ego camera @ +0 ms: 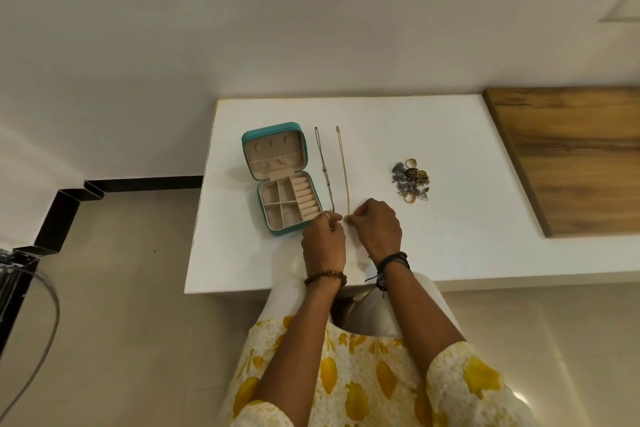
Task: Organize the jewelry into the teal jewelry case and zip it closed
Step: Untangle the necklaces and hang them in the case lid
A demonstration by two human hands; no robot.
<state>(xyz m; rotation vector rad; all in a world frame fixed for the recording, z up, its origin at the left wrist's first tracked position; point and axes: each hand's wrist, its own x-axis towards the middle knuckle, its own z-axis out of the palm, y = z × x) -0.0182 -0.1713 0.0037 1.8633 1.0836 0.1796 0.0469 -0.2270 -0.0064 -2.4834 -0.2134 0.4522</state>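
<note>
The near end of a gold chain (343,170) is pinched between the left hand (323,239) and the right hand (377,229) on the white table (450,135). Just left, a darker chain (325,170) is laid straight beside the open teal jewelry case (280,177). A heap of rings and earrings (411,181) is seen farther right.

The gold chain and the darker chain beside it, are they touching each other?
Apart. The head view shows white table between the gold chain and the darker chain along their visible length.
</note>
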